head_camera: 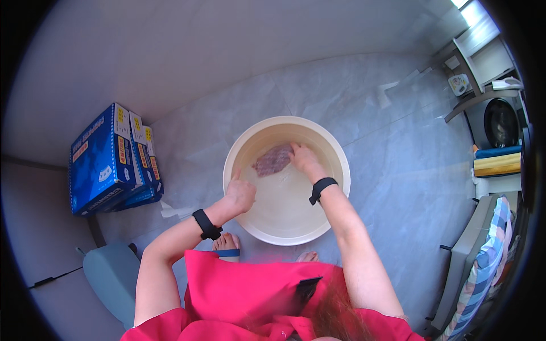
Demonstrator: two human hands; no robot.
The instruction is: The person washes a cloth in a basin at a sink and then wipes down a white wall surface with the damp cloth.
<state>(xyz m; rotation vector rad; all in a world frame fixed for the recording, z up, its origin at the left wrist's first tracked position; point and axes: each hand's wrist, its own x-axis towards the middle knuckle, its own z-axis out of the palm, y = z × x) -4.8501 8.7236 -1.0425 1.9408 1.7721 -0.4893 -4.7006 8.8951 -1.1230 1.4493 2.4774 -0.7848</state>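
A round cream plastic basin [286, 241] of clear water sits on the floor before me. In its far half lies a flat, mottled mauve piece [273, 160], perhaps a cloth. The fingertips of my right hand [305, 160] grip this piece at its right end. My left hand [241, 194] is at the basin's left side, over the inner wall. One of its fingers points away from me and the others curl under; what they touch underneath is hidden. Both wrists wear black bands.
Blue computer paper boxes [102, 157] stand by the wall at left. A blue-grey rounded object [111, 277] is near my left elbow. At right are a grey seat with a checked cushion [482, 264], folded cloths [497, 164] and a shelf [486, 59]. My feet [226, 243] are close behind the basin.
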